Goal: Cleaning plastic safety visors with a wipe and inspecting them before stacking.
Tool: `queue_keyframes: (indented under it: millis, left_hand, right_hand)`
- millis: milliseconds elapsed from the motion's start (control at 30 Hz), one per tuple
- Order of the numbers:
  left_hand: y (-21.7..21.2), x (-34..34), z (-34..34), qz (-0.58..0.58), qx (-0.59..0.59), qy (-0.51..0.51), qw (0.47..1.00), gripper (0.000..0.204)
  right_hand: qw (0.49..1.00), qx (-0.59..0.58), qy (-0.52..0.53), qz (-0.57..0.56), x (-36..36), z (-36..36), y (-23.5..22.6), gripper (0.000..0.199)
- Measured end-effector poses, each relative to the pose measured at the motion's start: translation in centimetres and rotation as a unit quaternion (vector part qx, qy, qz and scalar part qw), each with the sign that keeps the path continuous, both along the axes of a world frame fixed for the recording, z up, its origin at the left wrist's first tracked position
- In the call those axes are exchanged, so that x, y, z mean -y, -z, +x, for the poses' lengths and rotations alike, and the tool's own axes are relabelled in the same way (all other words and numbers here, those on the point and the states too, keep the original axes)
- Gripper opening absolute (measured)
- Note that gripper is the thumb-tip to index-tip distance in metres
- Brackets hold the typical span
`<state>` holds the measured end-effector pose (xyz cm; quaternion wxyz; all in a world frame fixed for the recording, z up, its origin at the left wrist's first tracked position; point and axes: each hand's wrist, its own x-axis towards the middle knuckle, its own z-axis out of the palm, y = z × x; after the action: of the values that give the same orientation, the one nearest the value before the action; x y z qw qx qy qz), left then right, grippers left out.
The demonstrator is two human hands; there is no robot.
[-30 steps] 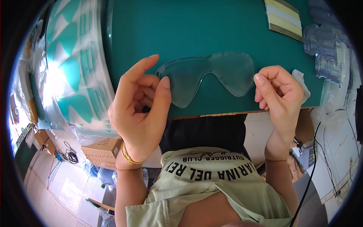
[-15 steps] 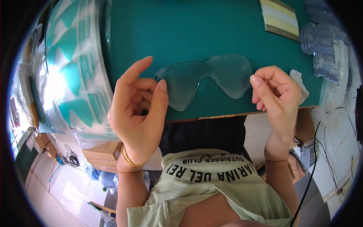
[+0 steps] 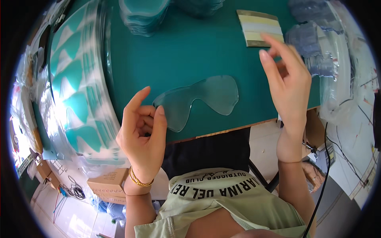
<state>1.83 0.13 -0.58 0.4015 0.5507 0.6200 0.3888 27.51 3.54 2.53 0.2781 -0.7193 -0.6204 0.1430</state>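
Since the earlier frames, our right hand has let go of the clear, goggle-shaped plastic lens sheet and lifted away toward the far right of the table, and our view has tipped further forward over the work. That hand now hangs open, fingers spread and raised, holding nothing, just in front of a small stack of pale yellow and white strips lying on the dark green table top.

Our left hand grips the lens sheet alone, pinching its left end between thumb and curled fingers. We see the sheet stretching rightward from that hand, low over the table near its front edge; whether it rests on the surface we cannot tell.

A gold bangle circles our left wrist. To the left stands a large roll of clear film patterned with teal and white shapes. At the far edge sits a pile of similar clear lens sheets, and crumpled clear plastic bags lie at the right.
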Motion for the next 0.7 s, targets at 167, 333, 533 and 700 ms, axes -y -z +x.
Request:
queue_keyframes:
  millis: [167, 333, 533, 700]
  left_hand:
    - [0.1, 0.0, -0.1, 0.006, -0.003, 0.002, 1.0, 0.038]
    - [0.3, 0.1, -0.3, 0.008, 0.008, 0.004, 1.0, 0.037]
    - [0.5, 0.0, -0.1, 0.025, 0.019, 0.011, 0.999, 0.037]
    - [0.6, 0.1, -0.2, 0.031, 0.016, 0.004, 0.999, 0.037]
  right_hand:
    - [0.975, 0.2, -0.074, 0.061, -1.2, 1.1, 1.8, 0.031]
    - [0.988, 0.046, -0.15, -0.002, 0.7, 3.2, 0.6, 0.025]
    - [0.991, 0.08, 0.09, -0.055, 0.6, 1.0, 1.1, 0.064]
    - [0.992, 0.078, 0.096, 0.011, -1.9, 1.6, 3.2, 0.081]
